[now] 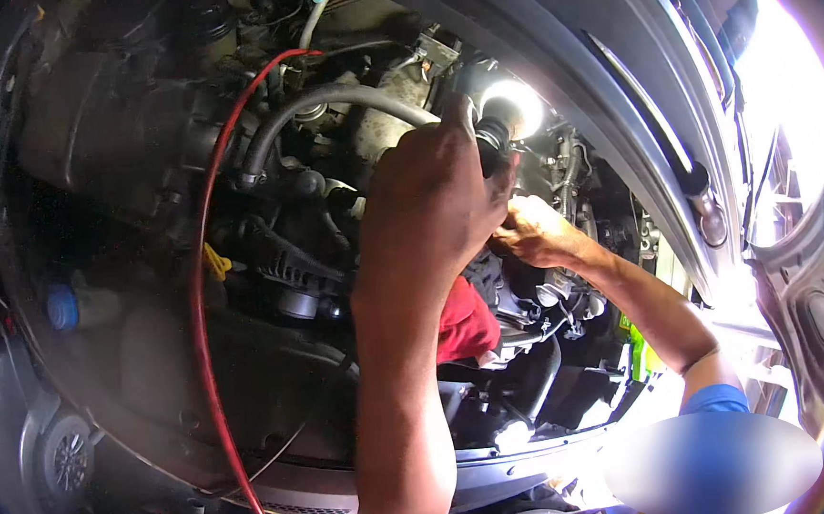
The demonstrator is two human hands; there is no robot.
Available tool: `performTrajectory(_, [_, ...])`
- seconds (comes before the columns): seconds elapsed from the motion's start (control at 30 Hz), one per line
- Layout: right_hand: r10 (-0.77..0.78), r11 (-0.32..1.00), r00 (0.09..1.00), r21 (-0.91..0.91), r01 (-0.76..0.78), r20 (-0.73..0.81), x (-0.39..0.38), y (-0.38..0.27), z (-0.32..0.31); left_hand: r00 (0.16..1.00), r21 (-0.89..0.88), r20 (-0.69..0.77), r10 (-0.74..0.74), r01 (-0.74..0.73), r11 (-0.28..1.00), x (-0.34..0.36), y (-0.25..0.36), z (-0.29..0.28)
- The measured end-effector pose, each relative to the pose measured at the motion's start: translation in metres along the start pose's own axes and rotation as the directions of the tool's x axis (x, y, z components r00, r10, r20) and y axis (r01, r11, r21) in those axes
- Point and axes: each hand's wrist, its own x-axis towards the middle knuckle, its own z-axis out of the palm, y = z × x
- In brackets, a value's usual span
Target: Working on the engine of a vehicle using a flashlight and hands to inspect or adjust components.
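While clamped in a fully closed left hand above the red rag, black work light best held steady, beam on the co-worker's hand just up-right of that rag, clear of the grey hose.
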Motion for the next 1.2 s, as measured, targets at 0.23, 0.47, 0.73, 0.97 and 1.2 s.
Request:
performTrajectory(0.23, [-0.037, 0.996, 0.996, 0.077, 0.043, -0.085, -0.005, 0.004, 0.002, 0.984, 0.08, -0.116, 0.138, -0.129, 0.988, -0.004, -0.004, 0.006])
performTrajectory(0.47, [0.063, 0.997, 0.996, 0.044, -0.06, -0.058, 0.001, 0.006, 0.005, 0.989, 0.101, -0.151, -0.001, 0.016, 0.995, 0.0, -0.004, 0.0])
performTrajectory(0.73, [0.049, 0.997, 0.987, 0.06, -0.04, -0.154, -0.005, -0.001, -0.002, 0.825, -0.142, -0.433, -0.362, 0.335, 0.932, 0.009, -0.001, -0.03])
performTrajectory(0.97, [0.164, 0.896, 0.985, 0.411, -0.168, 0.046, -0.007, 0.008, -0.003, 0.877, -0.103, -0.319, -0.36, 0.346, 0.933, 0.011, -0.001, -0.03])
performTrajectory(1.2, [-0.128, 0.989, 0.977, -0.091, 0.113, -0.17, -0.008, -0.001, 0.003, 0.95, -0.015, -0.204, -0.235, 0.237, 0.971, 0.005, -0.003, -0.016])
